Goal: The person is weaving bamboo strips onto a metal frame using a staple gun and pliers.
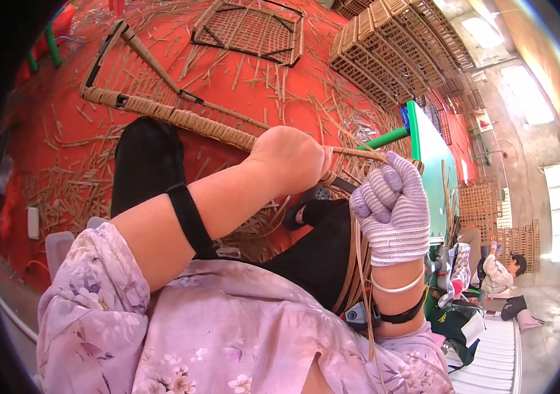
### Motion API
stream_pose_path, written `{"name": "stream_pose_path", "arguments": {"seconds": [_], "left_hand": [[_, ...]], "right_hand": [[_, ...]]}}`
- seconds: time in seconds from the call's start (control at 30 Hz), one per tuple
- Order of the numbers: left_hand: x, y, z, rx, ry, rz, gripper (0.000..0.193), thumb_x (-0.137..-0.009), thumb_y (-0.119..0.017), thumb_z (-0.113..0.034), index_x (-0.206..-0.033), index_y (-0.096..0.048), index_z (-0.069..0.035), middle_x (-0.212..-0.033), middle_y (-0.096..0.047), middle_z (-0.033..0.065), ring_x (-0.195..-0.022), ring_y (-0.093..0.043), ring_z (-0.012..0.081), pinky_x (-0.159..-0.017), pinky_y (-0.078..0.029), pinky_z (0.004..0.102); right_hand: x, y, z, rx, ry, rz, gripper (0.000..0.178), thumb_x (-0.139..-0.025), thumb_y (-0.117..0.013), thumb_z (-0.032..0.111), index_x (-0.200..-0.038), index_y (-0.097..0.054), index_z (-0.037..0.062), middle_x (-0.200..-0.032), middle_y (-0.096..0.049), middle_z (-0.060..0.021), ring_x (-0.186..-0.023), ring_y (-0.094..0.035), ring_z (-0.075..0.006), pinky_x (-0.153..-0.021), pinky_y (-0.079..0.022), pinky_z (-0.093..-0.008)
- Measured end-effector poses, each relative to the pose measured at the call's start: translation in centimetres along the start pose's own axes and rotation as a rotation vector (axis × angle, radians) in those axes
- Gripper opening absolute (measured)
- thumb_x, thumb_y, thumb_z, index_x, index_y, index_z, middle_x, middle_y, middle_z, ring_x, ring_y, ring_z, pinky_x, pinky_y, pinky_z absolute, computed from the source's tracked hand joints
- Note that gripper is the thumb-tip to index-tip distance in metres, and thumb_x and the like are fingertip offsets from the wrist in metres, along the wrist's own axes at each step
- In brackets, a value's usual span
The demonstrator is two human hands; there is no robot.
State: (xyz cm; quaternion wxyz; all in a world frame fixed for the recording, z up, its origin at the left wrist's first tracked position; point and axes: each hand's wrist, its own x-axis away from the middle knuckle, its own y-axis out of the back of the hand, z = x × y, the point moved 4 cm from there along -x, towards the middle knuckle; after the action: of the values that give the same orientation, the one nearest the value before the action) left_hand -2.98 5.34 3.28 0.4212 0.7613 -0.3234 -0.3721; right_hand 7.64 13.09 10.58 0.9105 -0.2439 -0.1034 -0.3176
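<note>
A frame wrapped in tan cane (pixel 188 122) lies slantwise over my lap, its far-left corner raised above the floor. My bare left hand (pixel 290 159) is closed round its near rail, and the fingertips are hidden behind the fist. To the right, my right hand (pixel 393 209), in a pale striped knit glove, has its fingers curled tight near the rail's right end. A thin cane strip runs into that grip from the left hand. More long cane strips (pixel 358 259) hang down beside the right wrist and over my lap.
Cut cane scraps (pixel 83 154) litter the red floor. A lattice panel (pixel 250 31) lies at the back, near stacked woven crates (pixel 385 56). On the right stands a green-edged table (pixel 431 167). Another person (pixel 496 272) sits farther right, beyond a white slatted surface (pixel 493 361).
</note>
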Motion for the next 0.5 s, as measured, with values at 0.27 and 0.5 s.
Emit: {"name": "stream_pose_path", "arguments": {"seconds": [0.27, 0.5], "left_hand": [[-0.1, 0.2, -0.1, -0.002, 0.029, 0.007, 0.051, -0.096, -0.040, -0.032, -0.058, -0.065, -0.008, -0.058, -0.063, 0.0116, -0.056, -0.063, 0.0318, -0.055, -0.051, 0.0446], [-0.1, 0.0, -0.1, -0.018, 0.024, 0.026, 0.051, -0.096, -0.042, -0.033, -0.058, -0.064, -0.008, -0.057, -0.062, 0.0115, -0.056, -0.063, 0.0319, -0.055, -0.051, 0.0442]], "right_hand": [[-0.7, -0.4, 1.1, 0.004, 0.002, -0.010, 0.042, -0.094, -0.053, 0.022, -0.057, -0.034, 0.0192, -0.043, -0.022, 0.0047, -0.034, -0.018, -0.0110, -0.042, -0.024, -0.0289], [-1.1, -0.8, 1.0, -0.008, -0.022, 0.008, 0.041, -0.093, -0.055, 0.023, -0.057, -0.035, 0.0187, -0.044, -0.021, 0.0058, -0.034, -0.018, -0.0102, -0.041, -0.025, -0.0283]]}}
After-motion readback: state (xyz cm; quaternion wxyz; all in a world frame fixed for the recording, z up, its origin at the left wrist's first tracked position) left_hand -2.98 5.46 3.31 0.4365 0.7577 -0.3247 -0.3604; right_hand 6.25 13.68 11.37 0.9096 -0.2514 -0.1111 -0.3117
